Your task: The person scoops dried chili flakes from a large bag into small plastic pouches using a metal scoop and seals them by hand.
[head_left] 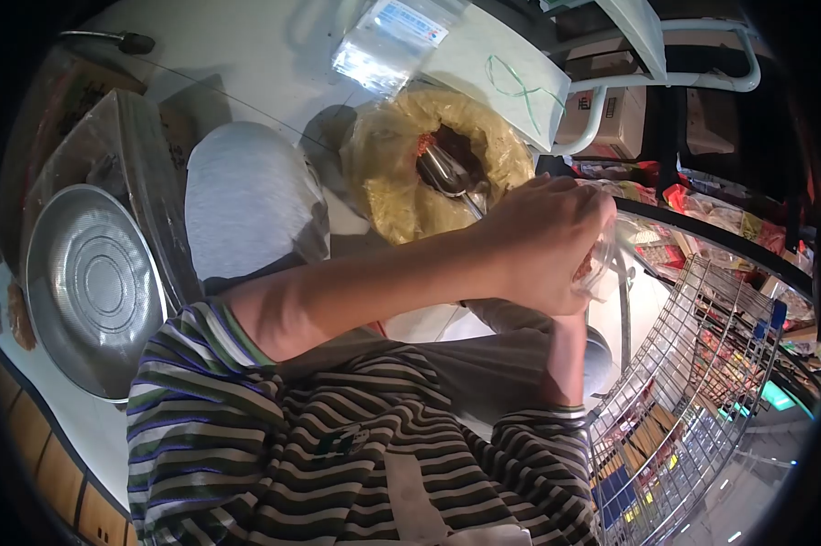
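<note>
My left hand (542, 238) reaches across in front of me, fingers curled closed at the top of a small clear plastic bag (598, 264) with something reddish inside. Behind it my right forearm (569, 355) rises, and the right hand is mostly hidden by the left, so its fingers do not show. Just beyond my left wrist stands an open sack lined with yellow plastic (383, 173), holding dark red contents. A metal scoop (441, 171) lies in that sack, its handle pointing toward my hand.
A stack of clear plastic bags (387, 41) lies on the pale surface beyond the sack. On the left are a round metal basin (96, 287) and a plastic-covered box (110, 146). A wire shopping cart (674, 364) stands at right, near red-packaged goods (724, 214) and a carton (608, 118).
</note>
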The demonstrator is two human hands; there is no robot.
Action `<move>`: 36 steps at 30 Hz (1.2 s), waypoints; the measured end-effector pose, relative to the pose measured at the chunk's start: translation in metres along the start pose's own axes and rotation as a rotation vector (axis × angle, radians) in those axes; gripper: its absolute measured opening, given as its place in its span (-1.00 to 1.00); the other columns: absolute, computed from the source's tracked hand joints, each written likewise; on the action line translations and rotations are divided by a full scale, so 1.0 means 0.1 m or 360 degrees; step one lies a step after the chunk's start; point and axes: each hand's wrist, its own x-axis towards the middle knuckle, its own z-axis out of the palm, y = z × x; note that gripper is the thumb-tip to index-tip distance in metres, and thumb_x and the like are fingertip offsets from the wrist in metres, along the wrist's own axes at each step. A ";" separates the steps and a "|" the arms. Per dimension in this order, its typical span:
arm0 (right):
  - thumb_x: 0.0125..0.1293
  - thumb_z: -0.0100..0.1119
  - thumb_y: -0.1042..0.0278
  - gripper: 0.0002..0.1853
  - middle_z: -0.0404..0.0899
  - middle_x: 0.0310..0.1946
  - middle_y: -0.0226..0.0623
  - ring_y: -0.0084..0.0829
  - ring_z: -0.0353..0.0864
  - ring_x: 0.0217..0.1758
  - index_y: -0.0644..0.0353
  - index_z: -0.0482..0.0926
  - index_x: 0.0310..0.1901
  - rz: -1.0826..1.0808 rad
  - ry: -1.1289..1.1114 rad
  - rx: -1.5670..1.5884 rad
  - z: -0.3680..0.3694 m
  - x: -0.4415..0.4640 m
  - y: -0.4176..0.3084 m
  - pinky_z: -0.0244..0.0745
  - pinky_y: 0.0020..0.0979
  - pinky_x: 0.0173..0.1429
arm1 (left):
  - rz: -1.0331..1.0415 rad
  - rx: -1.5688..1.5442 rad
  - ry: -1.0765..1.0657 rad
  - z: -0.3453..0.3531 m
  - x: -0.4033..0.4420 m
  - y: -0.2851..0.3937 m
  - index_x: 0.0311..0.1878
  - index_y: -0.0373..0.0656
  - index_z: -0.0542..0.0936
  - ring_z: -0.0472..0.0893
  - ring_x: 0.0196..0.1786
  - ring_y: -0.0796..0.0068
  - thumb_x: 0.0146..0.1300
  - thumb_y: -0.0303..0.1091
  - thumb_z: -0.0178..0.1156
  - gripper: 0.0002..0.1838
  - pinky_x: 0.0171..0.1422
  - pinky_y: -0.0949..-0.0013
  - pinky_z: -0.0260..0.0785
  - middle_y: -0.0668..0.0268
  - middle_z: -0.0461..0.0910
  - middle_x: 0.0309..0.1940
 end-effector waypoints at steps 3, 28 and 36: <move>0.28 0.25 0.19 -0.37 0.40 0.27 -0.18 -0.29 0.47 0.28 0.19 0.28 0.33 -0.0094 -0.0110 -0.0403 -0.04 -0.15 -0.21 0.38 -0.19 0.37 | -0.0010 0.0018 0.0024 -0.03 0.05 0.00 -0.04 -0.30 0.43 0.60 -0.07 0.04 -0.25 -0.18 0.50 -0.31 0.10 0.15 0.43 0.08 0.58 -0.21; 0.03 0.49 0.47 -0.29 0.54 0.19 -0.19 -0.29 0.49 0.28 0.27 0.42 0.26 -0.0353 -0.0343 -0.0960 -0.05 0.34 -0.80 0.33 -0.20 0.40 | -0.0189 0.0055 -0.0408 -0.17 0.07 -0.40 0.48 -0.25 0.08 0.55 0.17 -0.06 -0.18 -0.10 0.55 0.18 0.28 0.15 0.41 -0.16 0.44 0.19; -0.09 0.62 0.32 0.02 0.41 0.29 -0.10 -0.29 0.44 0.31 0.22 0.18 0.40 -0.0194 -0.0389 -0.0753 -0.11 0.30 -0.86 0.36 -0.21 0.39 | -0.0600 -0.0584 -0.0499 -0.04 -0.02 -0.31 0.43 -0.26 0.05 0.66 -0.09 0.04 -0.07 -0.22 0.49 0.06 0.02 0.18 0.49 -0.05 0.60 -0.11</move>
